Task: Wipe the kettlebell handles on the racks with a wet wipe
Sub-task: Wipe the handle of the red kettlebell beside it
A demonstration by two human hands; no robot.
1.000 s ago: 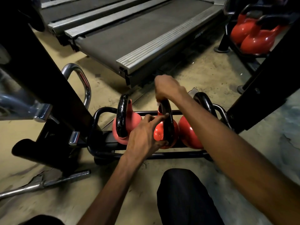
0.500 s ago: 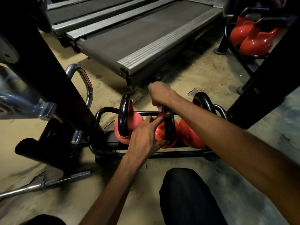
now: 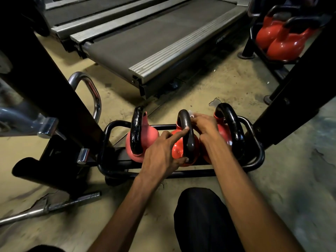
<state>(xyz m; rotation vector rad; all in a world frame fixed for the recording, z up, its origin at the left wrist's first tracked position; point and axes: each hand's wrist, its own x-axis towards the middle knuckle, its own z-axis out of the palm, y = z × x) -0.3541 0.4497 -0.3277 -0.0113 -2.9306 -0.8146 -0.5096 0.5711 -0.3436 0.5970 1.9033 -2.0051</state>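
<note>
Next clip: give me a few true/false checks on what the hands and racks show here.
1. The near rack holds three kettlebells. True.
2. The right hand holds a wipe against the middle handle. True.
3. The left hand hangs free. False: its fingers touch the middle handle.
4. The far rack is empty. False: it holds red kettlebells.

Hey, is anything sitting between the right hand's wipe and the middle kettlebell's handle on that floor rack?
Nothing visible does. The right hand holds the wet wipe right at the right side of the middle kettlebell handle, near its top. Only the left hand touches that handle lower down, with index finger and thumb.
</note>
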